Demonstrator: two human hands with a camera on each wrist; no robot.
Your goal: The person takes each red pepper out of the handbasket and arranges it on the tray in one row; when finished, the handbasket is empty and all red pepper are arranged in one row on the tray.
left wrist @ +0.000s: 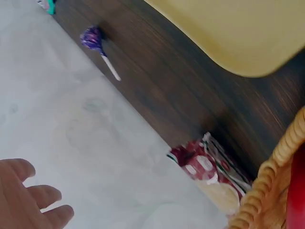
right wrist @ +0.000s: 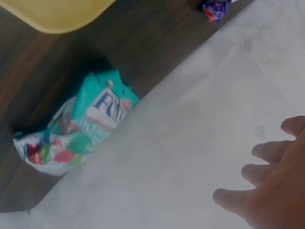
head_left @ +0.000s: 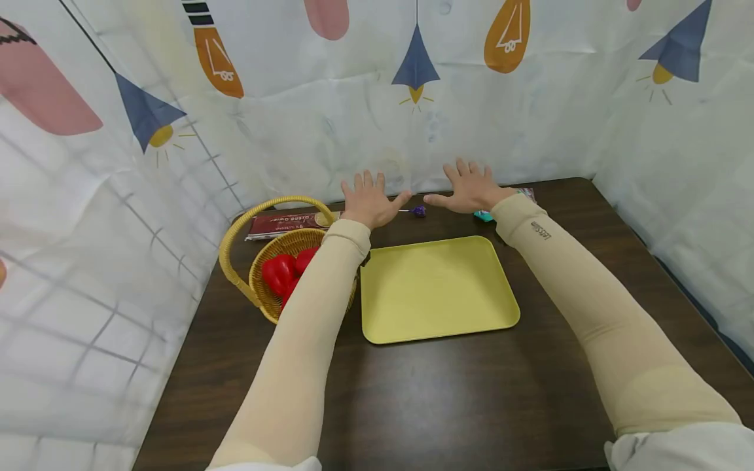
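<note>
Both hands are held out over the far edge of the table with fingers spread and nothing in them. My left hand (head_left: 372, 201) is above the back edge, just right of a long maroon snack packet (head_left: 285, 224). My right hand (head_left: 469, 188) is in front of a teal and white candy bag (right wrist: 93, 124), which it partly hides in the head view. Between the hands a lollipop (left wrist: 98, 43) in a purple wrapper lies on the table. A yellow tray (head_left: 436, 288) lies nearer, below the hands.
A wicker basket (head_left: 259, 271) with an arched handle stands at the left, with red bell peppers (head_left: 279, 272) inside; the left forearm covers part of it. The dark wooden table (head_left: 459, 399) meets a white printed curtain (head_left: 365, 124) at the back.
</note>
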